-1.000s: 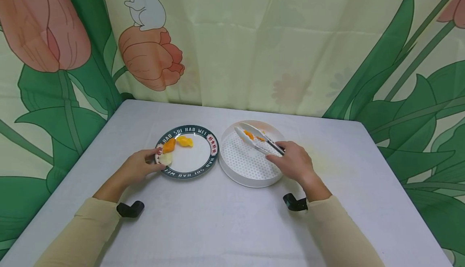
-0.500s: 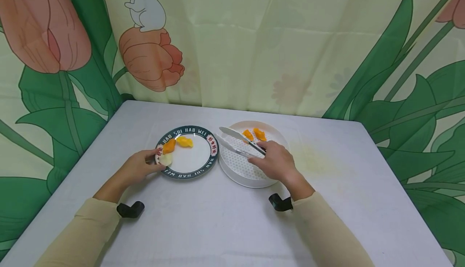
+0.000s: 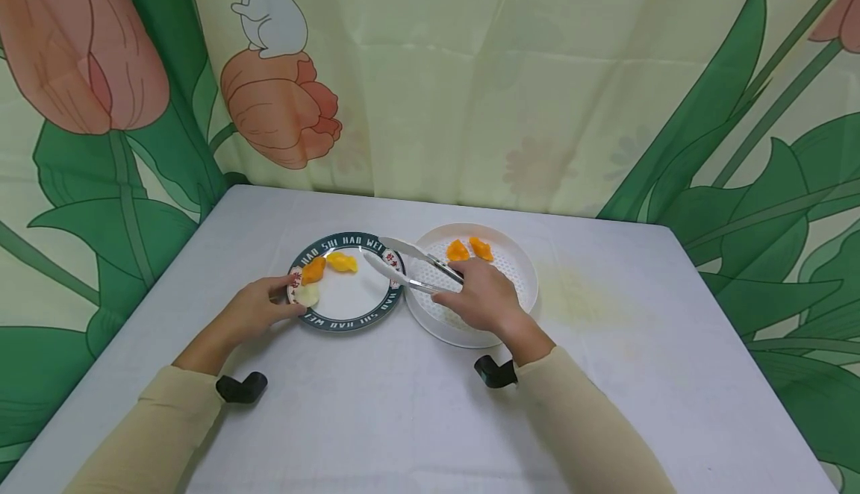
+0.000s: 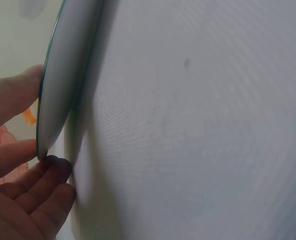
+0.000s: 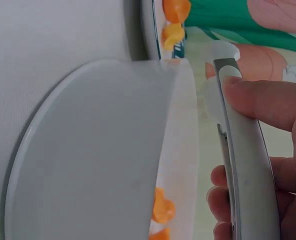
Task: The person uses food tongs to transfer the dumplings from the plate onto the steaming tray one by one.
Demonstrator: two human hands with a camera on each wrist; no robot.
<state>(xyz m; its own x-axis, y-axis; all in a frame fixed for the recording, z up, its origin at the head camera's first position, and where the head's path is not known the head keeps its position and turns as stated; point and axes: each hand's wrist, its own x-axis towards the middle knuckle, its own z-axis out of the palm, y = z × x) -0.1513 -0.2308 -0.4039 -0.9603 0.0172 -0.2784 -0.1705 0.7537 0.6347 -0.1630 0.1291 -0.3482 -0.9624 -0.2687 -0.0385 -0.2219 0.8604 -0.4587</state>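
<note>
My left hand (image 3: 258,307) grips the left rim of a round plate (image 3: 359,281) with a dark green lettered border. In the left wrist view, fingers (image 4: 18,155) lie on both faces of the rim. An orange dumpling-like piece (image 3: 313,270), a yellow one (image 3: 341,262) and a pale one (image 3: 307,295) lie on the plate's left part. Metal tongs (image 3: 419,255) with whitish tips are held in my right hand (image 3: 487,296). Their arms stand apart over the plate's right rim, with nothing between the tips. Below that hand is a round white perforated tray (image 3: 524,281).
Two orange pieces (image 3: 480,248) lie near the back of the perforated tray, which stands close against the plate's right side. Both stand on a white-covered table (image 3: 376,404). A flower-printed curtain (image 3: 430,106) hangs behind its back edge.
My right hand has carried the tongs leftward, from over the orange pieces in the tray to the plate's right rim. The left hand and plate have stayed put.
</note>
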